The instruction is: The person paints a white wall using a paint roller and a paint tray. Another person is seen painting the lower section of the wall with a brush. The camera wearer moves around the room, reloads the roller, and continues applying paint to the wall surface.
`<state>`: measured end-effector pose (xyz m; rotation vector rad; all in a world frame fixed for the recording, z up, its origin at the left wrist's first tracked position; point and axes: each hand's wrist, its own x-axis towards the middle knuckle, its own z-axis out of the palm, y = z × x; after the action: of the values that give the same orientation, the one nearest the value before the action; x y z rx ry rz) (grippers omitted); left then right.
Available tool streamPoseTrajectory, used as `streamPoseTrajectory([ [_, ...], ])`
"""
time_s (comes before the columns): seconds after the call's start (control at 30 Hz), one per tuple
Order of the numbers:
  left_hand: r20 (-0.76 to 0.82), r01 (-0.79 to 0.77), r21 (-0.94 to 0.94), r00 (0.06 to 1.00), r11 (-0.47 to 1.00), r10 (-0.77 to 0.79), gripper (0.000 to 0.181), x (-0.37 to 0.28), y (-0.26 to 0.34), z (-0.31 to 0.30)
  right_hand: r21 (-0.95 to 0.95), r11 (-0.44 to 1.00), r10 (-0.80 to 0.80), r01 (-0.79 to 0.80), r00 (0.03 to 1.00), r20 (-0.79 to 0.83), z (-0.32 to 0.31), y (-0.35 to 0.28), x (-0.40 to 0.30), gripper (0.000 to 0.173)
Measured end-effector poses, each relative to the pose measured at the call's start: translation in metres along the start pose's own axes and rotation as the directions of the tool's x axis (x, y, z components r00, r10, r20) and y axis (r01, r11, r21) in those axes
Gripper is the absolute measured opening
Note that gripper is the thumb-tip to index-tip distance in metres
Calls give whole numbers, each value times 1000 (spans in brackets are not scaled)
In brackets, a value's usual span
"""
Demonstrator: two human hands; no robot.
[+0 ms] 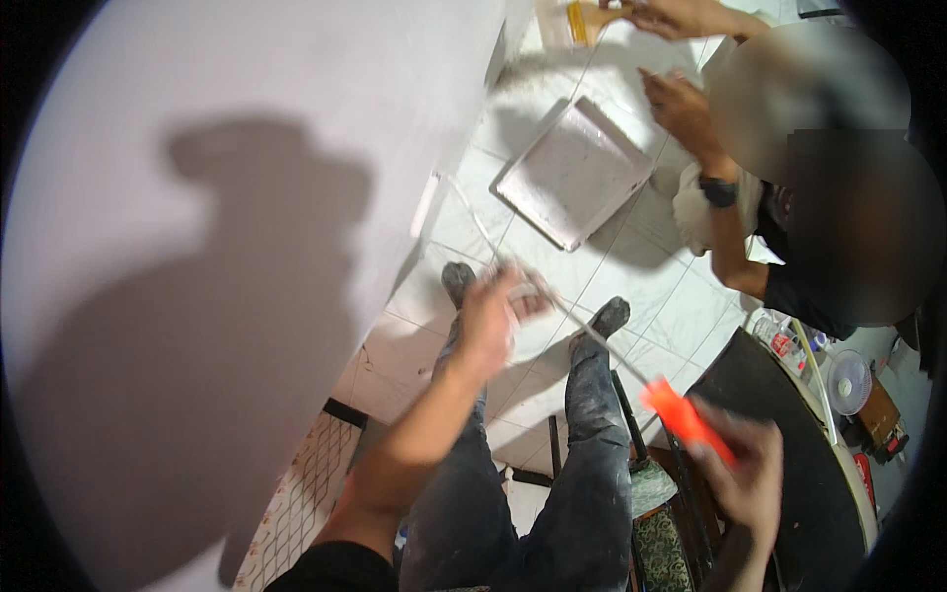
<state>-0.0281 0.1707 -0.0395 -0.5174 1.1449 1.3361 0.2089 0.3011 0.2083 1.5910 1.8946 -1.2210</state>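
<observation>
My right hand (pixel 740 466) is closed around the orange handle of a paint roller frame (pixel 684 414), whose thin metal rod runs up and left. My left hand (pixel 499 311) is at the rod's middle, blurred, with the fingers curled near it; whether it grips the rod I cannot tell. Beyond my left hand the rod continues towards a slim white piece (pixel 424 205) beside the wall; blur hides how they join. A paint-coated rectangular tray (pixel 573 174) lies on the tiled floor ahead of my feet.
A pale wall (pixel 333 66) rises at the left, bearing my shadow. At the upper right a co-worker holds a wide paintbrush (pixel 581 24) over the floor. A dark curved surface (pixel 784 436), plastic bottles (pixel 788 348) and a small fan (pixel 848 382) are at the right.
</observation>
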Motion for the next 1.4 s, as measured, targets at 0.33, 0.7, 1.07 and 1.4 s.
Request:
streamPoseTrajectory([
  [0.33,290,-98,-95,949,991,122,19,-230,88,164,-4,977,-213,213,977,-17,-194,-33,-162,45],
  [0.7,207,-208,112,961,972,182,20,26,35,74,-84,852,-518,517,807,-285,-46,48,27,34],
  [1.07,302,-214,-3,931,977,205,18,-194,68,153,147,966,-182,211,965,-187,-159,22,-159,50],
  [1.4,94,-181,345,983,921,158,19,249,26,58,7,905,-416,424,891,-184,38,85,223,31],
])
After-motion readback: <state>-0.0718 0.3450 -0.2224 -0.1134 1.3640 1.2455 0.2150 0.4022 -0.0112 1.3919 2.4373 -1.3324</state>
